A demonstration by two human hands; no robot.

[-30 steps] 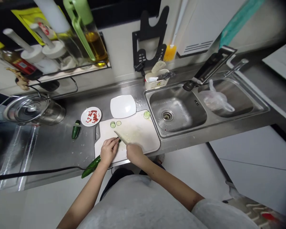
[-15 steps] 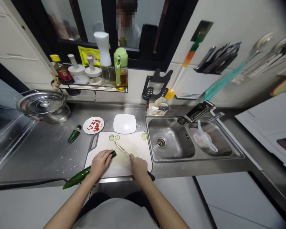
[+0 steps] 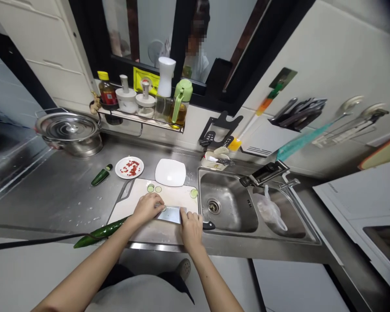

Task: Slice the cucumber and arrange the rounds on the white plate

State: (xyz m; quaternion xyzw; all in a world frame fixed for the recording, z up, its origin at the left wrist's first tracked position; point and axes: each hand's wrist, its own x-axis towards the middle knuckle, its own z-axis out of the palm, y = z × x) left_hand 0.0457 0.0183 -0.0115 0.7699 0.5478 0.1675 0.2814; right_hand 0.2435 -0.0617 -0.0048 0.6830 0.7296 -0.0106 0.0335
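On the white cutting board (image 3: 175, 197), my right hand (image 3: 191, 227) grips a kitchen knife (image 3: 172, 215); its broad blade lies turned flat and its black handle end points right. My left hand (image 3: 148, 207) is closed at the blade's left end, fingertips on a thin cucumber slice (image 3: 164, 208) against the metal. The cut cucumber piece is out of sight, perhaps behind the left hand. Several cucumber slices (image 3: 151, 188) lie near the board's top left, others (image 3: 194, 193) at its right edge. A whole cucumber (image 3: 94, 236) rests under my left forearm.
Behind the board stand an empty white square plate (image 3: 170, 172) and a round plate (image 3: 118, 170) with chopped red pieces. A cut cucumber (image 3: 100, 177) lies left. The sink (image 3: 229, 216) is right, a steel pot (image 3: 84, 147) far left. A dark cable (image 3: 35, 242) crosses the counter front.
The knife blade has turned from edge-on to flat, and my left fingers have moved to its end. The cucumber piece seen in my left hand is now hidden. The view has shifted.
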